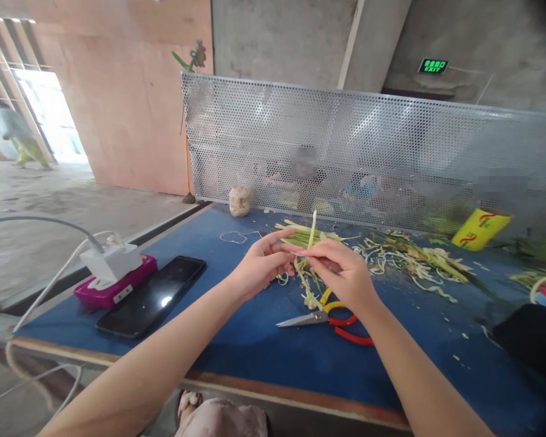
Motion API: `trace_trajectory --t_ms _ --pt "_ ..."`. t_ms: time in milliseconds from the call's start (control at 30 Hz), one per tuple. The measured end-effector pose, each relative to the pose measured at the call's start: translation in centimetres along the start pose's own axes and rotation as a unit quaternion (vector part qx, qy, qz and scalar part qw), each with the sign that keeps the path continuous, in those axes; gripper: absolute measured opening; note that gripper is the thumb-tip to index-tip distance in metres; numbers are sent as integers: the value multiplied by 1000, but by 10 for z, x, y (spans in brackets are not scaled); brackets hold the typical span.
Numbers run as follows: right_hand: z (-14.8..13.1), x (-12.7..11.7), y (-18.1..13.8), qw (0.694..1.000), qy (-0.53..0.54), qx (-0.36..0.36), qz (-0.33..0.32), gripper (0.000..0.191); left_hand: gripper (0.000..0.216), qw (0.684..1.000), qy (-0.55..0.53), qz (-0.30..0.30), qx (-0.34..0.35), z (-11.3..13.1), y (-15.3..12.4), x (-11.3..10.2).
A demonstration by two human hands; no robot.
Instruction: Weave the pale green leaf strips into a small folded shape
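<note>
Over the blue table, my left hand (266,262) and my right hand (343,270) meet at the fingertips. Between them stands a thin pale green plant stalk (313,227), its upper end pointing up. My right thumb and fingers pinch it. The left fingers are curled in at the same spot, partly hiding what they grip. Behind the hands lies a bundle of green stalks (332,235). Below them, pale peeled scraps (310,297) rest near scissors (316,318) with red and yellow handles, which lie with the blades pointing left.
On the left are a black phone (152,297) and a magenta power strip (139,276) with a white charger (111,261). Curly peelings (409,267) spread to the right, near a yellow roll (481,229). A perforated metal screen (346,139) borders the back; a person (16,130) walks far left.
</note>
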State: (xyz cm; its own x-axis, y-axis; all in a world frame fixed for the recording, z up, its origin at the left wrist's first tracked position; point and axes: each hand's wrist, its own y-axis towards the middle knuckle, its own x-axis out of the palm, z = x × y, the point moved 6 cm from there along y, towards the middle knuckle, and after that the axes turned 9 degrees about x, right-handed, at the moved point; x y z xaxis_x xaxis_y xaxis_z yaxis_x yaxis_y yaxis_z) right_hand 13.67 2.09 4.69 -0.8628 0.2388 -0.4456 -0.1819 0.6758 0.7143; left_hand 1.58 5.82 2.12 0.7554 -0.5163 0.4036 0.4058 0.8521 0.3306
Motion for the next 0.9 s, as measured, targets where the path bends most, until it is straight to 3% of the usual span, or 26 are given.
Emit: trace_trajectory --t_ms 233,400,700,900 --pt "-1 -2 1 999 11 22 22 9 53 999 18 -5 49 8 -1 3" --pt "-3 -2 0 1000 0 23 13 14 61 988 98 -54 106 12 -4 10" --pt "-5 -3 1 999 -33 -2 -35 12 59 965 187 -101 153 17 -9 15" --pt "0 -3 3 996 -29 0 -85 10 58 932 282 -112 197 22 -13 18"
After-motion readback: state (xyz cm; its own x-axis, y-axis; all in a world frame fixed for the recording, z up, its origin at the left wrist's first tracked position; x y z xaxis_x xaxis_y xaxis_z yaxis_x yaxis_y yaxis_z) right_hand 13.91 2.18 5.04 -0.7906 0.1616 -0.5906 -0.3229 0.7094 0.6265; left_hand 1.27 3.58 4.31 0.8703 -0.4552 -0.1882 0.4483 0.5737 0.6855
